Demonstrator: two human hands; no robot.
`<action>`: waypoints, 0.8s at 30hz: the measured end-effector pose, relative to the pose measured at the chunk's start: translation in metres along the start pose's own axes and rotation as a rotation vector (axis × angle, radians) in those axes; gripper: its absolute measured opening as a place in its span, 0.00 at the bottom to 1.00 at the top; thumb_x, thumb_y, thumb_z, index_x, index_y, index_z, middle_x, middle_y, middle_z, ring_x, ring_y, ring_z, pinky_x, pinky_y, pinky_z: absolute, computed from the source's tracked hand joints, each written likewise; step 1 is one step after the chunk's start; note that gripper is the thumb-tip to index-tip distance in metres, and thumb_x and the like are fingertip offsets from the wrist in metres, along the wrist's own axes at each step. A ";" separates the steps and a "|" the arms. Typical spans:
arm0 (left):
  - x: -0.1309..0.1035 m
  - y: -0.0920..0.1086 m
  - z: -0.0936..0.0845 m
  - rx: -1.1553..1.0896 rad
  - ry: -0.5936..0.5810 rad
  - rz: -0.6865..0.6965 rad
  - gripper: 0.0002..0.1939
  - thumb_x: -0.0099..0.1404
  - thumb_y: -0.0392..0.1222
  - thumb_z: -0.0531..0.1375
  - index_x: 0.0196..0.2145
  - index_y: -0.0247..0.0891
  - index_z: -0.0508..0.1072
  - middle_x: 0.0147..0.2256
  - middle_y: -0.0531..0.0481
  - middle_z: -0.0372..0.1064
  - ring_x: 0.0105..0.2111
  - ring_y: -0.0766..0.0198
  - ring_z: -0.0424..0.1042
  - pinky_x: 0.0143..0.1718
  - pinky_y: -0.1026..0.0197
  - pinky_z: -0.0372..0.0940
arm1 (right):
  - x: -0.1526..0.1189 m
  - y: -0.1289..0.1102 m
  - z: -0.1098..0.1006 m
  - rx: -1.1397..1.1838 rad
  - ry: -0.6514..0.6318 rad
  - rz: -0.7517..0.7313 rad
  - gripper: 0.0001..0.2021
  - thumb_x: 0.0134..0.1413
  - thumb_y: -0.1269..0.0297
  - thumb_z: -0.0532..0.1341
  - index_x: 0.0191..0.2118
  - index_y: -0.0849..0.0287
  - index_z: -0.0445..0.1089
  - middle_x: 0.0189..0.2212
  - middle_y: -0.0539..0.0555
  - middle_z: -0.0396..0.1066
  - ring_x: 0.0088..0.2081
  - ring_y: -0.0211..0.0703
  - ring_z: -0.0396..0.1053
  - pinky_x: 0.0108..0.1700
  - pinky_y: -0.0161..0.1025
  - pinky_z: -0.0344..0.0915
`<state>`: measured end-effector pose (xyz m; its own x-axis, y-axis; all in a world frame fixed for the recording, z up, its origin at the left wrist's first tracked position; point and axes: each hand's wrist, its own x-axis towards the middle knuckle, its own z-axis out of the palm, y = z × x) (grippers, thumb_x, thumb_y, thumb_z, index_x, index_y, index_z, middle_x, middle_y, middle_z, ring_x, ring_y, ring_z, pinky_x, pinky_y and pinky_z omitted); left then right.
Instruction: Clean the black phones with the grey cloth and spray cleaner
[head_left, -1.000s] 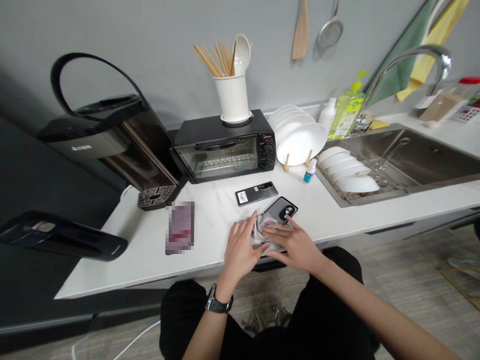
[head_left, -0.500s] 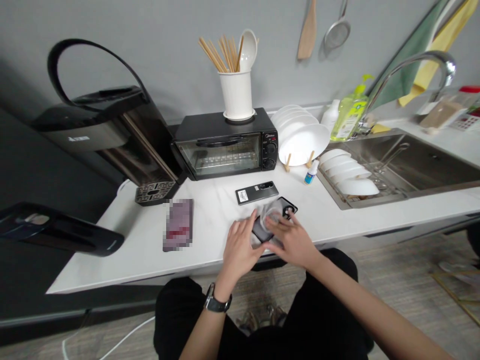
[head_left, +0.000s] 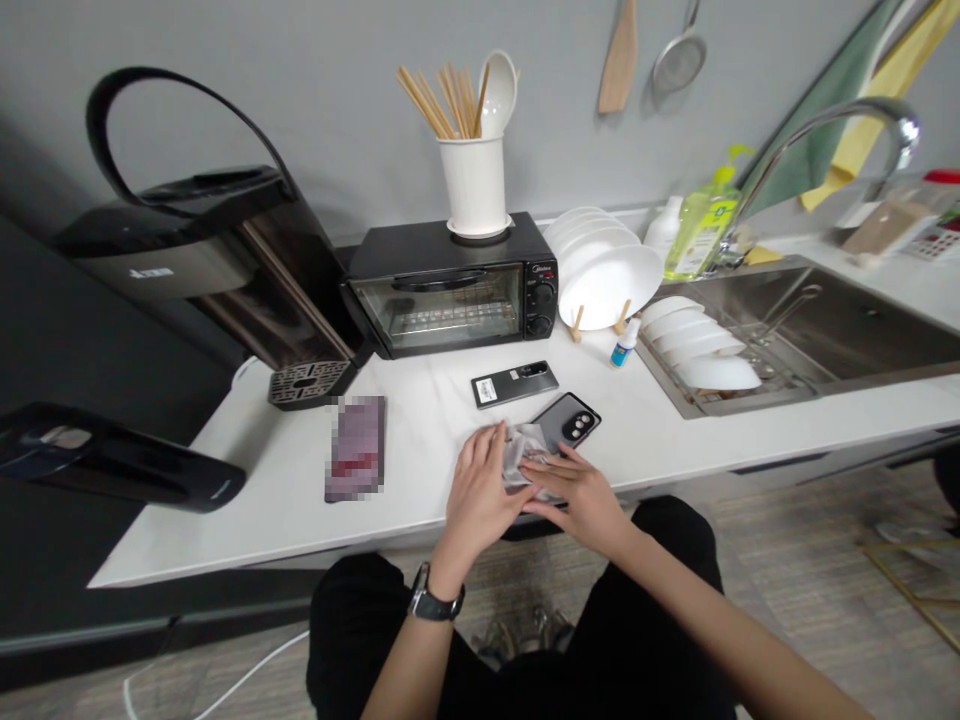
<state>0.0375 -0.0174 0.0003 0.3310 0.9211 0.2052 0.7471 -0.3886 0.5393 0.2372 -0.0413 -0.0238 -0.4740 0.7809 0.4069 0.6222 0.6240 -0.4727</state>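
A dark phone case [head_left: 559, 420] with a camera cutout lies slanted near the counter's front edge. On its lower part is a crumpled grey cloth [head_left: 521, 447]. My right hand [head_left: 581, 495] presses this cloth with its fingers. My left hand [head_left: 480, 490] rests at the left side of the cloth and case, fingers close together and stretched out; what lies under its palm is hidden. Just behind, a grey phone [head_left: 514, 385] with a white label lies flat. A small white and blue spray bottle [head_left: 624, 345] stands to the right.
A blurred-out purple item [head_left: 358, 445] lies at left, near a black bottle-like object [head_left: 150, 465] and a tall black machine [head_left: 247, 270]. Behind are a toaster oven [head_left: 450, 295] and plates [head_left: 607, 285]. The sink [head_left: 825, 320] is at right.
My right hand and the cloth have moved down along the case, uncovering its camera end. My left hand has barely moved.
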 end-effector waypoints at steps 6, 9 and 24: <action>0.001 0.003 -0.001 0.041 -0.020 -0.008 0.34 0.65 0.47 0.67 0.65 0.40 0.62 0.71 0.38 0.50 0.72 0.43 0.49 0.71 0.39 0.53 | 0.003 0.015 -0.008 0.145 0.009 0.022 0.11 0.67 0.59 0.65 0.52 0.50 0.78 0.51 0.52 0.81 0.56 0.46 0.77 0.68 0.56 0.63; 0.002 0.002 0.000 0.058 -0.001 -0.004 0.34 0.65 0.47 0.67 0.65 0.41 0.61 0.71 0.39 0.52 0.72 0.44 0.51 0.71 0.39 0.54 | 0.009 0.021 -0.020 0.118 -0.025 0.029 0.08 0.68 0.60 0.64 0.49 0.50 0.79 0.50 0.51 0.82 0.54 0.45 0.78 0.67 0.52 0.64; 0.002 0.003 0.003 0.112 0.031 -0.002 0.34 0.62 0.49 0.68 0.62 0.39 0.63 0.70 0.38 0.55 0.71 0.43 0.54 0.71 0.40 0.55 | -0.002 0.009 -0.050 -0.103 0.143 0.117 0.19 0.72 0.54 0.58 0.61 0.53 0.72 0.61 0.56 0.74 0.64 0.57 0.69 0.66 0.59 0.63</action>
<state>0.0420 -0.0170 -0.0008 0.3125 0.9215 0.2307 0.8082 -0.3856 0.4451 0.2745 -0.0388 0.0103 -0.3063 0.8311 0.4642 0.7313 0.5176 -0.4441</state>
